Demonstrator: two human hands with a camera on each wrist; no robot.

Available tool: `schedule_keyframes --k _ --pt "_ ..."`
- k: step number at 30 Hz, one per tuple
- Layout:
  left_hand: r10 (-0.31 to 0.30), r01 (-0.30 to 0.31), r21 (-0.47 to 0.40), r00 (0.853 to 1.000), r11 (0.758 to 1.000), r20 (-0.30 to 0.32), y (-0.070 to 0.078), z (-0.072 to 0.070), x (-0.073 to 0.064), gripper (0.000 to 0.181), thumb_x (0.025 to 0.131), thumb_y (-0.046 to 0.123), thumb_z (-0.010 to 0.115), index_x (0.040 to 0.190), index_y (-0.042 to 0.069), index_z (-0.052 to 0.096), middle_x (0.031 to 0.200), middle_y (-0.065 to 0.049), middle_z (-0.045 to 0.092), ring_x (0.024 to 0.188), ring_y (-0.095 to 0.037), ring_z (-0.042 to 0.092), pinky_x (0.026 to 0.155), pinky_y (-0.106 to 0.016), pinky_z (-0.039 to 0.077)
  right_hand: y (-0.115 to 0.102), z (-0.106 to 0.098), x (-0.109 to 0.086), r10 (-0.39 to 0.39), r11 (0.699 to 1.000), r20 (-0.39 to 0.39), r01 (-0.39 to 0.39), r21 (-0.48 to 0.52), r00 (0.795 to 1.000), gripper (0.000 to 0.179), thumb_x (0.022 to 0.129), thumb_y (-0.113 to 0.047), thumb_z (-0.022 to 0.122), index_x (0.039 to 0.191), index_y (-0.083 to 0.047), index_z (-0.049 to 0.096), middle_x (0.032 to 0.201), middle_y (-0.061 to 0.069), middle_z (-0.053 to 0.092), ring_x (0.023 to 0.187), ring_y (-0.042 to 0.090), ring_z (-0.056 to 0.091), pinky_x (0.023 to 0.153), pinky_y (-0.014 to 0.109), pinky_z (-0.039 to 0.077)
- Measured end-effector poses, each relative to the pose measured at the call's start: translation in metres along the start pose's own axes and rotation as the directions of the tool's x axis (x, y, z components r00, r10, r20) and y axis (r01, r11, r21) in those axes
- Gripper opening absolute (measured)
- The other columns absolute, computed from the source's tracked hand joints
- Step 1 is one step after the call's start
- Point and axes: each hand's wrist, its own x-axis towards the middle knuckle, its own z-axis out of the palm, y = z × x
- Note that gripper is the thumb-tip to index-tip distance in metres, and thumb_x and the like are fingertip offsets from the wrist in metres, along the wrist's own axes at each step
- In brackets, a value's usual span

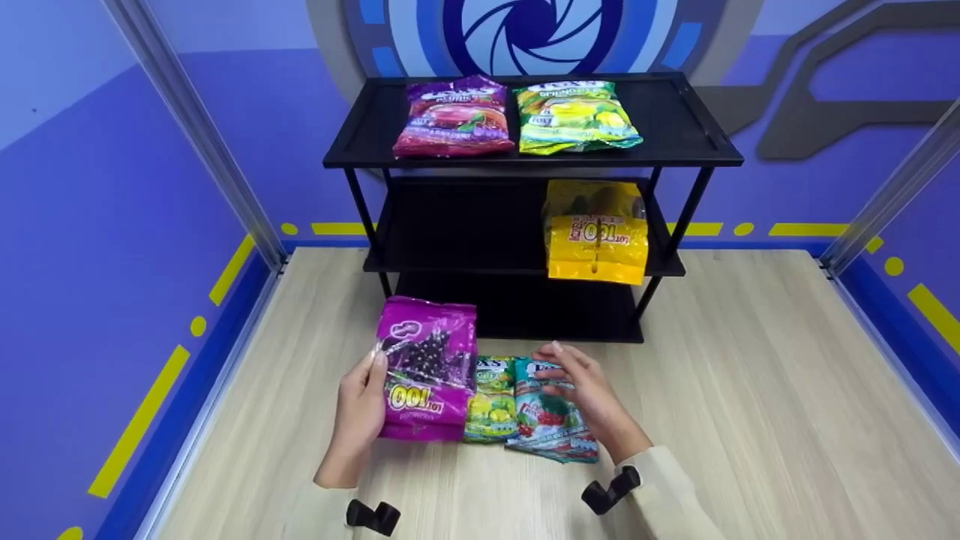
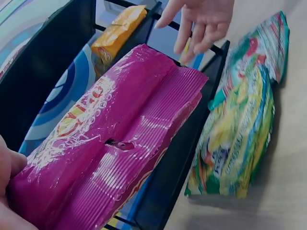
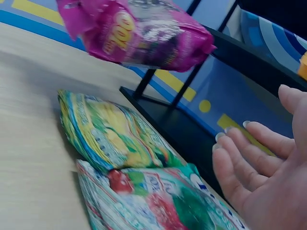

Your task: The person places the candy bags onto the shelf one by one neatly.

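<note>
My left hand grips a purple candy bag by its left edge, held up above the table in front of the shelf. Its front shows dark berries and a yellow "100". In the right wrist view the purple bag hangs clear of the tabletop. My right hand hovers over a teal candy bag, fingers loosely bent and nothing between them. Beside that bag lies a yellow-green candy bag, partly hidden behind the purple one in the head view. The right palm is bare in the right wrist view.
A black three-tier shelf stands at the back. On its top tier lie a red-purple candy bag and a yellow-green one. A yellow bag stands on the middle tier's right, overhanging its front edge. Blue panels enclose the table.
</note>
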Motion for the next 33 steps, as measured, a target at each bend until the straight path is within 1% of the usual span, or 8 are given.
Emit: schedule_keyframes --k 2,9,13,16,22,24,27,33 --pt "-0.001 0.002 -0.023 1.000 1.000 0.003 0.002 0.002 -0.001 0.046 0.105 0.024 0.040 0.146 0.003 0.039 0.147 -0.019 0.045 0.138 -0.032 0.042 0.119 -0.043 0.029 -0.001 0.006 -0.002 -0.006 1.000 0.042 0.007 -0.022 0.999 0.057 0.097 -0.050 0.049 0.132 -0.006 0.052 0.138 0.016 0.055 0.115 0.029 0.059 0.093 0.039 0.055" --pt "0.034 -0.034 -0.043 0.999 0.999 -0.001 0.009 0.010 -0.003 0.045 0.105 0.022 0.040 0.145 0.000 0.039 0.147 -0.019 0.045 0.139 -0.031 0.041 0.118 -0.041 0.030 -0.004 0.029 -0.011 -0.005 0.999 0.171 0.010 -0.032 0.985 0.069 0.098 -0.051 0.048 0.149 -0.008 0.031 0.152 0.018 0.036 0.133 0.040 0.042 0.102 0.044 0.050" --pt "0.051 -0.051 -0.066 0.999 0.997 0.006 0.013 0.017 -0.003 0.046 0.105 0.020 0.039 0.145 -0.002 0.036 0.152 -0.018 0.036 0.144 -0.030 0.031 0.120 -0.040 0.024 -0.006 0.042 -0.015 -0.007 0.999 0.206 0.016 -0.042 0.979 0.075 0.098 -0.051 0.046 0.155 -0.012 0.016 0.157 0.016 0.027 0.136 0.038 0.040 0.103 0.046 0.049" --pt "0.045 -0.045 -0.085 0.999 0.995 -0.001 0.016 0.023 -0.003 0.047 0.105 0.021 0.040 0.146 -0.001 0.036 0.153 -0.017 0.036 0.144 -0.030 0.031 0.120 -0.040 0.024 -0.007 0.051 -0.019 0.002 0.999 0.233 0.008 -0.042 0.972 0.076 0.100 -0.052 0.041 0.156 -0.016 0.006 0.160 0.016 0.019 0.137 0.037 0.040 0.104 0.048 0.048" --pt "0.068 -0.070 -0.104 0.998 0.992 -0.018 0.021 0.035 -0.004 0.048 0.105 0.024 0.040 0.147 -0.001 0.035 0.154 -0.017 0.033 0.146 -0.030 0.028 0.120 -0.041 0.023 -0.013 0.069 -0.027 -0.003 0.998 0.235 -0.012 0.062 0.972 0.076 0.101 -0.047 0.042 0.156 -0.021 -0.003 0.162 0.018 0.008 0.141 0.042 0.031 0.108 0.052 0.043" --pt "0.073 -0.075 -0.120 0.997 0.990 -0.024 0.022 0.039 -0.004 0.048 0.105 0.024 0.039 0.147 0.000 0.034 0.155 -0.016 0.032 0.146 -0.029 0.027 0.121 -0.041 0.023 -0.015 0.074 -0.028 -0.015 0.994 0.219 -0.009 0.108 0.976 0.077 0.100 -0.043 0.047 0.156 -0.022 -0.002 0.161 0.018 0.011 0.140 0.040 0.034 0.107 0.051 0.044" --pt "0.079 -0.084 -0.142 0.996 0.986 -0.043 0.025 0.044 -0.004 0.047 0.105 0.023 0.040 0.146 0.000 0.036 0.154 -0.015 0.035 0.145 -0.028 0.029 0.121 -0.040 0.024 -0.018 0.080 -0.029 -0.027 0.984 0.181 -0.006 0.179 0.983 0.078 0.099 -0.037 0.052 0.155 -0.022 0.002 0.157 0.019 0.024 0.131 0.031 0.048 0.103 0.044 0.049" --pt "0.095 -0.103 -0.141 0.994 0.985 -0.061 0.029 0.055 -0.004 0.047 0.105 0.023 0.041 0.144 -0.002 0.038 0.152 -0.015 0.038 0.144 -0.028 0.033 0.120 -0.038 0.024 -0.018 0.086 -0.027 -0.034 0.971 0.099 0.009 0.240 0.994 0.068 0.096 -0.029 0.058 0.151 -0.020 0.020 0.129 0.013 0.055 0.104 0.019 0.065 0.092 0.034 0.055"
